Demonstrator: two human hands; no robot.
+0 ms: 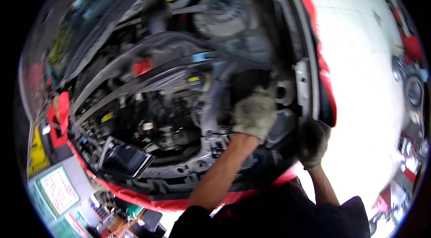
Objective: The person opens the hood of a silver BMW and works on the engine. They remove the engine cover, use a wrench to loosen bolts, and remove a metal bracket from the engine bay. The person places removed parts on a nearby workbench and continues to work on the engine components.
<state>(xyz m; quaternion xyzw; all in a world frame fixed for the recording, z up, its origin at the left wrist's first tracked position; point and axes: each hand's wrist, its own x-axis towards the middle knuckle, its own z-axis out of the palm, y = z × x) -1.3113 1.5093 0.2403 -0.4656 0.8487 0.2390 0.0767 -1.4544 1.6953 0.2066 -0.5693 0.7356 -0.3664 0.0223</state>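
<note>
An engine bay (157, 116) lies open below me, blurred by motion. My left hand (256, 114), in a grey-green work glove, reaches down into a dark gap at the bay's right side. Its fingers are lost in the shadow, and whatever they touch is hidden. Beside it sits a grey ribbed part (280, 128). My right hand (315, 143), in a similar darker glove, is closed like a fist at the front right corner, just below a pale metal fender edge (303, 87). What it grips, if anything, does not show.
Red covers (326, 74) drape the car's right side and front. A dark rectangular part with a pale frame (125, 159) rests at the bay's front left. Behind it stands a cluttered bench (112, 220). Tools and equipment (413, 90) line the far right of the pale floor (359, 81).
</note>
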